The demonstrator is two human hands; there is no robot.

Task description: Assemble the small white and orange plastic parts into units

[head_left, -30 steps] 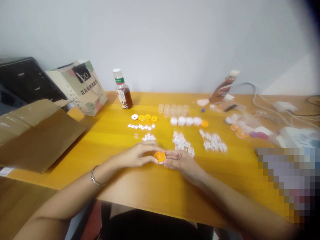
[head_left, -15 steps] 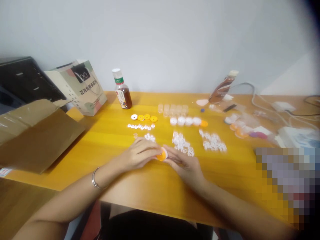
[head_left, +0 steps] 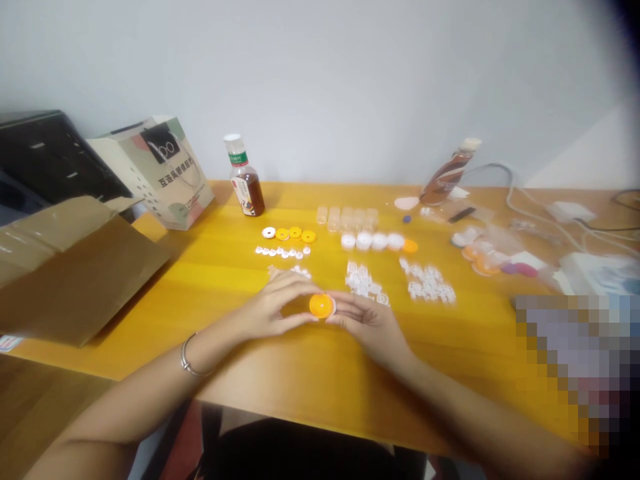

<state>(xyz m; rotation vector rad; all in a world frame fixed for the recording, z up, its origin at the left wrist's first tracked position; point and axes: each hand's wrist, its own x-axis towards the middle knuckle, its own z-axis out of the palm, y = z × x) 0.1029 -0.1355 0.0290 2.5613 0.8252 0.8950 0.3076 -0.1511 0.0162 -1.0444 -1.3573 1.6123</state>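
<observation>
Between my two hands, above the wooden table (head_left: 240,373), is a round orange piece (head_left: 321,306) with a white rim on its right side. My left hand (head_left: 273,308) grips its left edge with thumb and fingers. My right hand (head_left: 373,327) has its fingers closed on the right side. Just beyond stand small white parts (head_left: 301,271), partly hidden by my left hand, and white openwork pieces (head_left: 363,280). Farther back are yellow rings (head_left: 309,237), a row of small white pieces (head_left: 285,253), white round caps (head_left: 364,241) and clear cups (head_left: 355,219).
At the left are an open cardboard box (head_left: 85,267) and a paper bag (head_left: 170,180). One bottle (head_left: 249,190) stands at the back, another (head_left: 447,177) leans at the back right. More white openwork pieces (head_left: 431,285), colored discs (head_left: 483,263) and cables (head_left: 510,193) lie at the right.
The orange piece has turned so its orange face shows more fully. My left fingers have moved apart from over it and now touch its left edge.
</observation>
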